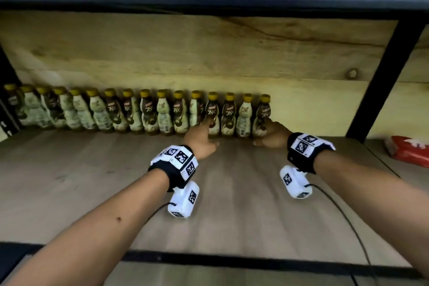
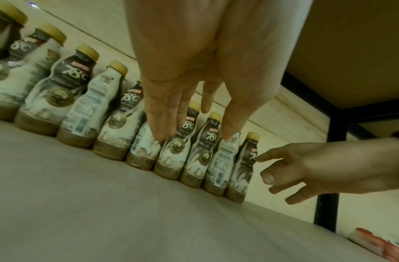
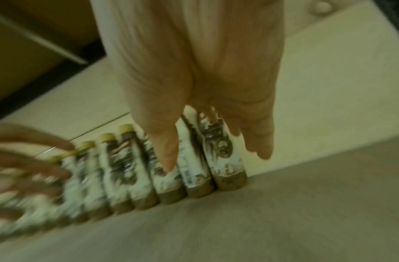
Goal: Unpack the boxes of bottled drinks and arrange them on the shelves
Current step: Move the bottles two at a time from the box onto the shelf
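A long row of small coffee bottles (image 1: 139,111) with yellow caps stands against the back wall of the wooden shelf (image 1: 232,211). My left hand (image 1: 204,137) reaches with straight fingers (image 2: 162,115) to the bottles near the row's right end and holds nothing. Beside the rightmost bottle (image 1: 261,116) my right hand (image 1: 270,133) is loosely spread, with its fingertips at or just short of that bottle (image 2: 240,173). The right wrist view is blurred; there the right hand's fingers (image 3: 169,150) hang in front of the last bottles (image 3: 227,159).
A red packet (image 1: 408,150) lies on the shelf at the far right, beyond a black upright post (image 1: 383,81). Bare shelf board stretches right of the last bottle and in front of the row. Another shelf board hangs low overhead. Cables trail from both wrist cameras.
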